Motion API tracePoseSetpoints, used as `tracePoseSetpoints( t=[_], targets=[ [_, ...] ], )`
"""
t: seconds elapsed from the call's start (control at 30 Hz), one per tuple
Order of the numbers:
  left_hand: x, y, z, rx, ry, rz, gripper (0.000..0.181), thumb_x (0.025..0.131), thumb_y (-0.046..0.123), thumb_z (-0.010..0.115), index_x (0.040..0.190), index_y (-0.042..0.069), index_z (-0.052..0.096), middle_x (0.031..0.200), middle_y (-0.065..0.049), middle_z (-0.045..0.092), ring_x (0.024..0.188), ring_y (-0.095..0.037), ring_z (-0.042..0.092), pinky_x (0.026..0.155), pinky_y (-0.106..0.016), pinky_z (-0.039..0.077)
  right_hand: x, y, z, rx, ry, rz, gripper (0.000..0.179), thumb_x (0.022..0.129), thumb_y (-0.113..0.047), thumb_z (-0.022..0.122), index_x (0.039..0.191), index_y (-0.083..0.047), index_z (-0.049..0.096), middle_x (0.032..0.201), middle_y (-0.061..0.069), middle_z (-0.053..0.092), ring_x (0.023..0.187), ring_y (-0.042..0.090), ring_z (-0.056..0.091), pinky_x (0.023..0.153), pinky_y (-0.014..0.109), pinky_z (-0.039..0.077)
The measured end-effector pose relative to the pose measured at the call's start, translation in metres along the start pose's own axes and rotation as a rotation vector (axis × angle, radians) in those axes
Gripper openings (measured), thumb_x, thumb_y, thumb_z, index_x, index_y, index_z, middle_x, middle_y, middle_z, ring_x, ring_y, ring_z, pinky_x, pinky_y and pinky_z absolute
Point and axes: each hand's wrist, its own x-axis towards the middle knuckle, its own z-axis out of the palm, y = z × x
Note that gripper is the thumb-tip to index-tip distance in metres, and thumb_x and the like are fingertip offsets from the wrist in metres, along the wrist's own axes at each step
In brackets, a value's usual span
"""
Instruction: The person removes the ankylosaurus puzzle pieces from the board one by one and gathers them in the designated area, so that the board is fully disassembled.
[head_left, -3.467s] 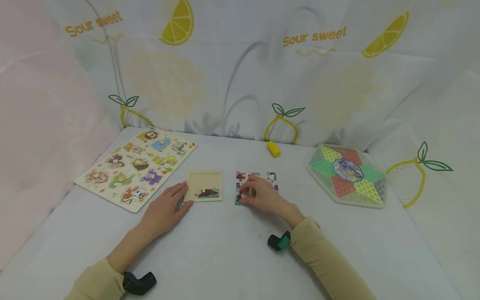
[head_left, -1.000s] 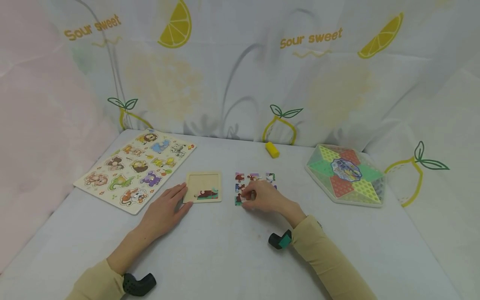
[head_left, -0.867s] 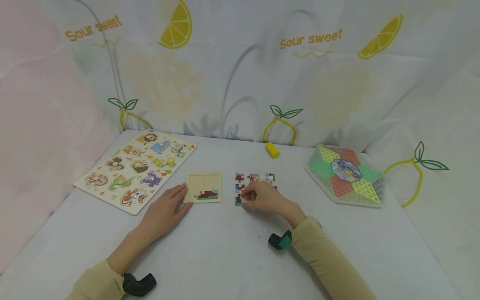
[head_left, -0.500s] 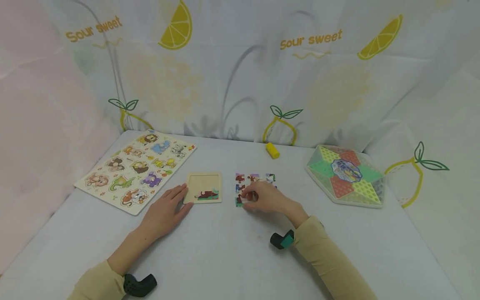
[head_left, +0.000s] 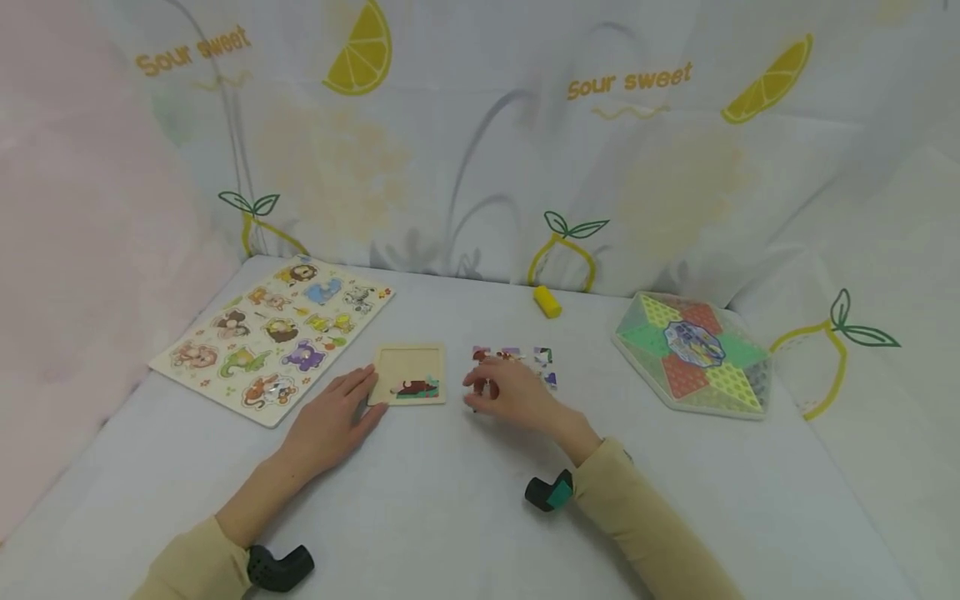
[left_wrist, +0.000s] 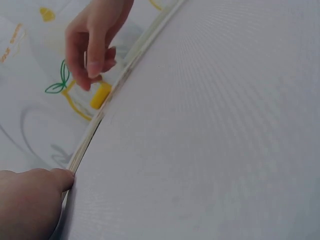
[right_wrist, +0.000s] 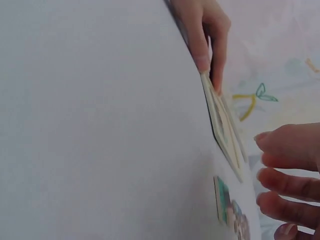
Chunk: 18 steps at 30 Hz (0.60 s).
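My left hand (head_left: 324, 423) lies beside a small square wooden puzzle frame (head_left: 384, 365), its fingertips and thumb touching the left edge. Joined puzzle pieces (head_left: 417, 389) showing a brown figure on green sit at the frame's lower right. My right hand (head_left: 517, 396) hovers with bent, spread fingers over loose puzzle pieces (head_left: 543, 357) right of the frame, hiding several. In the right wrist view, separate fingertips (right_wrist: 268, 201) show no piece among them; pieces (right_wrist: 222, 200) lie below, with the left hand (right_wrist: 212, 30) on the frame (right_wrist: 222, 125) beyond.
An animal puzzle board (head_left: 262, 350) lies at the left. A yellow cylinder (head_left: 547, 302) is near the table's back edge, and a hexagonal board game box (head_left: 693, 354) stands at the right. A printed cloth (head_left: 450, 125) hangs behind the white table (head_left: 420, 517).
The right hand has shifted left and risen slightly over the loose pieces, uncovering a purple piece at the right. The left hand stays on the frame, whose pieces look unchanged.
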Motion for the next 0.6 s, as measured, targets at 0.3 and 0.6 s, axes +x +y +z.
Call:
tracePoseSetpoints(
  t=[0.3, 0.6],
  targets=[
    [0.002, -0.002, 0.001, -0.014, -0.001, -0.003, 0.059, 0.098, 0.032, 0.064, 0.143, -0.004, 0.051, 0.149, -0.021, 0.048, 0.136, -0.041, 0.046, 0.106, -0.057, 0.044, 0.047, -0.038, 0.020, 0.028, -0.003, 0.003, 0.027, 0.092, -0.017, 0.073, 0.116, -0.007, 0.071, 0.104, 0.005, 0.067, 0.077, 0.015, 0.059, 0.068, 0.020, 0.047],
    [0.002, -0.003, -0.001, -0.013, 0.015, 0.004, 0.059, 0.098, 0.032, 0.064, 0.142, -0.005, 0.051, 0.148, -0.021, 0.050, 0.135, -0.041, 0.048, 0.106, -0.057, 0.045, 0.071, -0.049, 0.052, -0.069, -0.103, 0.029, 0.038, 0.093, -0.029, 0.073, 0.126, -0.012, 0.067, 0.109, 0.001, 0.057, 0.089, 0.009, 0.053, 0.078, 0.019, 0.046]
  ],
)
